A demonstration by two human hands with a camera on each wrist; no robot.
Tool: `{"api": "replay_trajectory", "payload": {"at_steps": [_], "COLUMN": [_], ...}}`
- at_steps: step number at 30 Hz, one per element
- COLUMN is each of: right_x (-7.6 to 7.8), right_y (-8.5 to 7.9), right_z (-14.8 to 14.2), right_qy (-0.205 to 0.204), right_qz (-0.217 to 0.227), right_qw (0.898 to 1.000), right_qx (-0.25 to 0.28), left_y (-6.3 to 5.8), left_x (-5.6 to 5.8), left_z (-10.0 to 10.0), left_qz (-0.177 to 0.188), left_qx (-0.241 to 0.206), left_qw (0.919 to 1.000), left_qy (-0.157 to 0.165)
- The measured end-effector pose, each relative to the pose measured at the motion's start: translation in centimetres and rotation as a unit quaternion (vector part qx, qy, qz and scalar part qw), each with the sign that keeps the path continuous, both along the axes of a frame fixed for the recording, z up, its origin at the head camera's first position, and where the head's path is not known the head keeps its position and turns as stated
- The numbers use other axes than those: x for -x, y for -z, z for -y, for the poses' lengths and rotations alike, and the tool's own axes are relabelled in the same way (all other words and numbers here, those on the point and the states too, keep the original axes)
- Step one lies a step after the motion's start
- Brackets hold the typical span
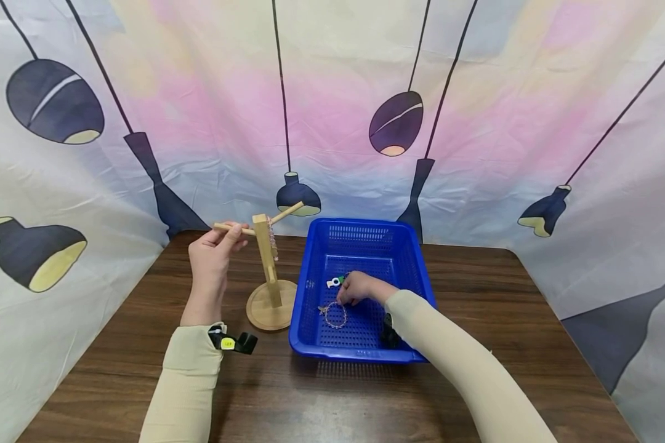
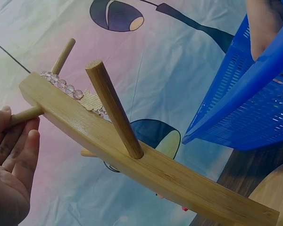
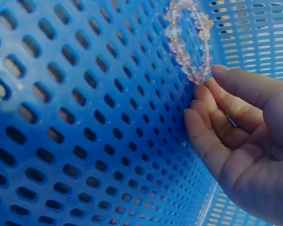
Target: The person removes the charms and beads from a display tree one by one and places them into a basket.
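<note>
My left hand [image 1: 213, 249] pinches one upper peg [image 2: 26, 115] of a wooden jewelry stand [image 1: 267, 261], which has an upright post on a round base. A bracelet of clear pinkish beads [image 2: 70, 88] with a gold-colored charm hangs on the stand near the post's top. Inside a blue plastic basket [image 1: 360, 352], my right hand [image 1: 359, 288] pinches the edge of a beaded bracelet [image 3: 178, 47] between thumb and fingertips. That bracelet has pale pink and clear beads with a small gold-colored charm.
A small white and green item [image 1: 335, 282] lies in the basket just beyond the bracelet. The basket stands right beside the stand's round base on a dark wooden table [image 1: 476, 295]. Behind the table hangs a cloth [image 1: 343, 74] printed with lamps.
</note>
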State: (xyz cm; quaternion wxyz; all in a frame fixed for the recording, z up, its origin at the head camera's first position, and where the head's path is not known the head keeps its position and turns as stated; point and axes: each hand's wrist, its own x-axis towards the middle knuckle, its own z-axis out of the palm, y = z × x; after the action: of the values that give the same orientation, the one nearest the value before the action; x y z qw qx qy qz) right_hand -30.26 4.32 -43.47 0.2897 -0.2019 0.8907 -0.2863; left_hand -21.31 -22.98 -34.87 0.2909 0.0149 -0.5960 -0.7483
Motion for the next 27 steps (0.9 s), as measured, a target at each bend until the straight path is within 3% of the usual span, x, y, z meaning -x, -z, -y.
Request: {"api": "replay_trajectory", "payload": {"at_steps": [10, 27], "right_x": [0.5, 0.4], "right_y": [-1.5, -7.3], "right_z": [-0.4, -0.4], "right_qy": [0.007, 0.035], "right_qz": [0.025, 0.025], "right_qw": [0.999, 0.991], "right_qx": [0.032, 0.128], "left_y": [0.0, 0.0], "left_x": [-0.1, -0.1], "left_z": [0.0, 0.1], "left_qz": [0.002, 0.005], "left_qx": [0.009, 0.007], "left_qw": [1.0, 1.0], "left_qy": [0.001, 0.0]}}
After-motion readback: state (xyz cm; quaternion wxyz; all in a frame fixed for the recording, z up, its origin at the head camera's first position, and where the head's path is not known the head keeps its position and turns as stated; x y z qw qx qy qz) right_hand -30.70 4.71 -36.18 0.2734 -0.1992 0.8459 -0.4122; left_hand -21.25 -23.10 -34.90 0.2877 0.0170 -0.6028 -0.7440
